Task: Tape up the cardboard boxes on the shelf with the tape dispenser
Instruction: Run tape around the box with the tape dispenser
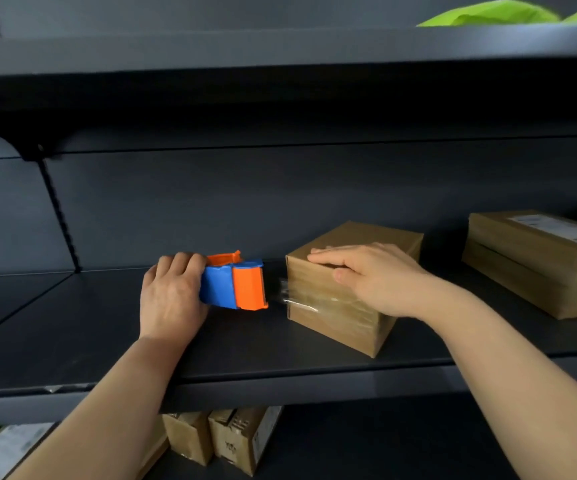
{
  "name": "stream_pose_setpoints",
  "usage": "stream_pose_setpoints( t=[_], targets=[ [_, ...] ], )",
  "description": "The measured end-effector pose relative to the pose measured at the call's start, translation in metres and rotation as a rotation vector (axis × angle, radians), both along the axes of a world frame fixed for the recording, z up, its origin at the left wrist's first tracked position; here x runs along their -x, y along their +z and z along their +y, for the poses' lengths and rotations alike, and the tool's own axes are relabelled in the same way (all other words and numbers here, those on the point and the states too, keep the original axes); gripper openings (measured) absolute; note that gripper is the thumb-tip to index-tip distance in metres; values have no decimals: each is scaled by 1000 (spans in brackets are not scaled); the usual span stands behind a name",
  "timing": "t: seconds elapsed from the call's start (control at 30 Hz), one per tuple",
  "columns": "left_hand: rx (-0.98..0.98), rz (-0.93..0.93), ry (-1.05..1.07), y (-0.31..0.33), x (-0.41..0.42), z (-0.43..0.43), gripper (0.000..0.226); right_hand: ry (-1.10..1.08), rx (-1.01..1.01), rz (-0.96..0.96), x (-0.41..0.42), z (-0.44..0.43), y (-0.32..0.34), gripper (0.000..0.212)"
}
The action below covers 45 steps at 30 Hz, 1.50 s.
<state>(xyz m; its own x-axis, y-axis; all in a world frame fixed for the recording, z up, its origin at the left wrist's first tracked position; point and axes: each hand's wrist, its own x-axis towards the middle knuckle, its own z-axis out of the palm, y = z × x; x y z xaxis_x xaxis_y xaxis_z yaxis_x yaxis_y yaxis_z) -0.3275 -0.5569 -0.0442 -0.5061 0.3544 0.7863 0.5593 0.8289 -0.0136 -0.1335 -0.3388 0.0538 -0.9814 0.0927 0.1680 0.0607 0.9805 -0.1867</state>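
Cardboard box [345, 289] sits on the dark shelf [245, 348], turned so one corner points toward us. Nearest us, our two forearms reach up over the shelf's front edge. Our left hand [171, 292] is curled around the blue and orange tape dispenser [233, 284], knuckles up, gripping its rear. Our right hand [373, 275] lies flat on the box's top, fingers together and pointing left, thumb hooked over the near face, pressing it down.

The dispenser lies just left of the box, its orange mouth facing the box's left corner. A short band of clear tape [287, 292] bridges the small gap and runs on across the near face under our right wrist. We judge the coming move turns on this line: the tape runs left to right, so the left hand must draw away along it or twist to cut.

Farther right, a second flat box [536, 261] waits, well apart.
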Motion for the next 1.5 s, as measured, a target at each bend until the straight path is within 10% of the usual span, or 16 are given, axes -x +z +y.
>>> stream_pose_setpoints(
  t=[0.83,1.3,1.4,1.5],
  targets=[
    [124,-56,107,0,1,-3,58,11,48,109,-15,22,-9,45],
    [129,-33,135,4,-17,65,28,36,44,51,-14,29,-4,47],
    [136,-17,89,1,-18,66,31,-41,80,224,-9,28,-14,46],
    [141,-13,72,-1,-18,64,34,-133,-302,670,7,14,-50,25]
  ],
)
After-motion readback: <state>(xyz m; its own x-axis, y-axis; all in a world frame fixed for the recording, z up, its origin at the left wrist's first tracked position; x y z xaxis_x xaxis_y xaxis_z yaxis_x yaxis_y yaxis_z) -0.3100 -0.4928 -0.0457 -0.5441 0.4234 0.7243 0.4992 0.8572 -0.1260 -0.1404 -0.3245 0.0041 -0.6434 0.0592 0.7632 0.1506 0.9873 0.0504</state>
